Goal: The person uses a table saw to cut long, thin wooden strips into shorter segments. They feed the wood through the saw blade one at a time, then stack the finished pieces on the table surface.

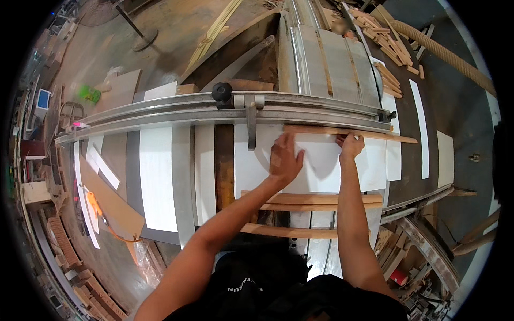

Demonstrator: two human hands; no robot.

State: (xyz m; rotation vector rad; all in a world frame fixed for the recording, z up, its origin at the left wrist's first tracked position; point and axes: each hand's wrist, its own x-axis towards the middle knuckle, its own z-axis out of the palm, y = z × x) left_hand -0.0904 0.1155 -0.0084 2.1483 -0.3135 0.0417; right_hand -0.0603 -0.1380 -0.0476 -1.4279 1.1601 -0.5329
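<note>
Both forearms are bare from elbow to wrist, with no sleeves, gloves, watch or rings to be seen on the left hand (285, 159) or right hand (350, 145). The person wears a black top with small, faint lettering across the chest.

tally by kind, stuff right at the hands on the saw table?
White panel under the left hand: 1
Thin wood strip at the right hand along the metal fence: 1
Wood strips at the panel's near edge: 3
Total: 5
</note>
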